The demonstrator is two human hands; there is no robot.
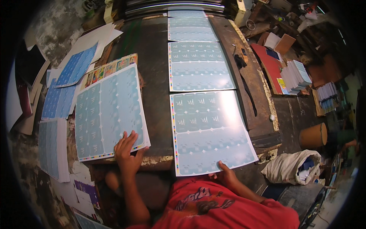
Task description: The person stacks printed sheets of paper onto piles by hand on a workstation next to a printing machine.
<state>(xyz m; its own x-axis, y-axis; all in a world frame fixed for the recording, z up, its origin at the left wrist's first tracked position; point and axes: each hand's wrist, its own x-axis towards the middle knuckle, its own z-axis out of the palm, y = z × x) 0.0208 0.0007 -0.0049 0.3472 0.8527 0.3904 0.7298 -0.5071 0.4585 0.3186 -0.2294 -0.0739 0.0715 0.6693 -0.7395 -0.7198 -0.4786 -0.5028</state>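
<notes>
A glossy pale-blue printed sheet (207,129) lies at the near end of a row on the dark machine bed. My right hand (226,175) pinches its near edge, thumb on top and fingers mostly hidden underneath. To the left, my left hand (129,154) rests with fingers stretched over the near right corner of a stack of matching sheets (106,107). Beyond the held sheet, another printed sheet (200,70) and a further printed sheet (190,29) lie in line towards the metal rollers (175,6).
The dark bed (152,45) extends beneath the row. A black strap (248,91) lies along its right side. More blue sheets (78,65) and a tall stack (53,149) are at left. At right stand a shelf with bundled cards (295,78), a white sack (291,166) and a brown bin (312,136).
</notes>
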